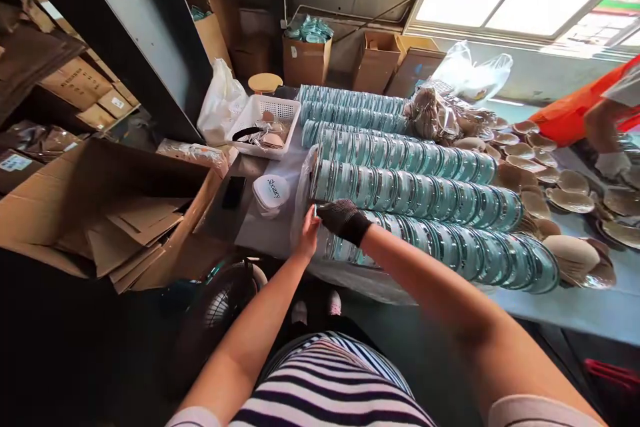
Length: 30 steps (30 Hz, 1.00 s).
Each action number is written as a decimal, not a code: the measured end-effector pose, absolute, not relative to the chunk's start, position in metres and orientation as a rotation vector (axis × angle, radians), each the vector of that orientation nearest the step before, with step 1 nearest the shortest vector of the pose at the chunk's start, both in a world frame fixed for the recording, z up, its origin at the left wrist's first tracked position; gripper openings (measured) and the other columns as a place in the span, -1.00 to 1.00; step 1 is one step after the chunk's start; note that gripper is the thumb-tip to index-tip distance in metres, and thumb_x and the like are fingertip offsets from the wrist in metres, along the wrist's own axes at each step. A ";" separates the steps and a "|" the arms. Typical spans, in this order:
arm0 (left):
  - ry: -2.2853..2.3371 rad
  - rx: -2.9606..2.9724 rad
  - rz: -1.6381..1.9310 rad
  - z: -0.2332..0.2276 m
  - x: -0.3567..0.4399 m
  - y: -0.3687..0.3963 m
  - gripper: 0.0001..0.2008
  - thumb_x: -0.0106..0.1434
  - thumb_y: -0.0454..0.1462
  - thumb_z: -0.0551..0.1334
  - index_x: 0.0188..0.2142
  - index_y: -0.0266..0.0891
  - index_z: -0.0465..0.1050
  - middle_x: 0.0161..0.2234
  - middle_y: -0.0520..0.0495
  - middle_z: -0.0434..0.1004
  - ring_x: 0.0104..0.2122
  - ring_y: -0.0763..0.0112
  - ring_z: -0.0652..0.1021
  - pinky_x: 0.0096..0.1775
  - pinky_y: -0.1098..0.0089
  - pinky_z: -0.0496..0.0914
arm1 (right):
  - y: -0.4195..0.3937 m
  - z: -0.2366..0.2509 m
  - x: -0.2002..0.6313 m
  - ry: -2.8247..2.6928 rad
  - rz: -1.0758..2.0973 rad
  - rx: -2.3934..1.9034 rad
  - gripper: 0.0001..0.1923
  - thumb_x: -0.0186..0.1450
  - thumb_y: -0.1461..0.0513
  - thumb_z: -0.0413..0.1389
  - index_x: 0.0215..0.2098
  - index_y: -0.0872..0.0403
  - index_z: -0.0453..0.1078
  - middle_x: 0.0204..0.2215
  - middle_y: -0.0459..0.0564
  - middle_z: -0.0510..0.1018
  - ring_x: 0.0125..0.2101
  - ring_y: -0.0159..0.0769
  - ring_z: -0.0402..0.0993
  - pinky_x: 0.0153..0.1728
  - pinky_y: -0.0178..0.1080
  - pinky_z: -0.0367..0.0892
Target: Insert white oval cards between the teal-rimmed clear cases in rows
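My bare left hand (309, 235) is at the left end of the rows, its fingertips pinched together on something small and pale. Right against it is my right hand (341, 219) in a dark knit glove, fingers curled closed; what they grip is hidden. Both hands meet between a middle row of shiny teal, clear-looking pieces (420, 193) and the nearest row (450, 247). These pieces stand on edge, nested in long lines. To the left of my hands lies a small stack of white rounded pieces (271, 192) with dark lettering on top.
A white perforated basket (264, 121) holds beige pieces and a dark band. Beige cup-shaped pieces (570, 255) lie at the right, near a co-worker's gloved hand (613, 165). An open carton (193, 213) with cardboard sheets and a fan (220, 303) stand at the left.
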<state>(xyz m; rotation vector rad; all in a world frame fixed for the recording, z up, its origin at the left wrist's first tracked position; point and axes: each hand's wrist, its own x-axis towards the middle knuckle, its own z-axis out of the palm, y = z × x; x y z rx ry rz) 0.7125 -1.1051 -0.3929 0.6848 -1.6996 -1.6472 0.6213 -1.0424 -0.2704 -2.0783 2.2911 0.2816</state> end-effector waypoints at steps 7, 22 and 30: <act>-1.657 0.737 -1.680 -0.397 0.708 -1.105 -0.51 0.40 -0.13 -0.02 0.29 -0.14 0.12 0.33 -0.14 0.12 0.31 0.27 0.17 0.28 0.21 0.07 | -0.974 -0.358 0.691 2.376 0.126 -1.685 -0.66 0.39 0.19 -0.11 -0.06 0.06 0.46 -0.25 0.19 0.62 -0.24 -0.12 0.56 -0.31 -0.23 0.32; -2.417 0.367 -0.600 -0.366 0.723 -1.092 -0.67 0.29 -0.14 0.18 0.04 -0.01 0.49 0.10 -0.06 0.46 0.24 0.04 0.22 0.19 -0.01 0.22 | -1.041 -0.252 0.558 2.313 0.464 -1.670 -0.70 0.28 0.25 0.03 -0.13 0.17 0.54 -0.25 0.17 0.62 -0.25 -0.20 0.56 -0.28 -0.30 0.34; -2.433 0.395 -0.535 -0.364 0.725 -1.092 -0.67 0.32 -0.14 0.15 0.05 -0.07 0.48 0.10 -0.07 0.45 0.23 0.09 0.23 0.20 0.04 0.20 | -1.000 -0.265 0.591 2.331 0.298 -1.966 -0.67 0.35 0.23 -0.06 -0.05 0.16 0.47 -0.14 0.28 0.58 -0.10 -0.02 0.51 -0.17 -0.09 0.35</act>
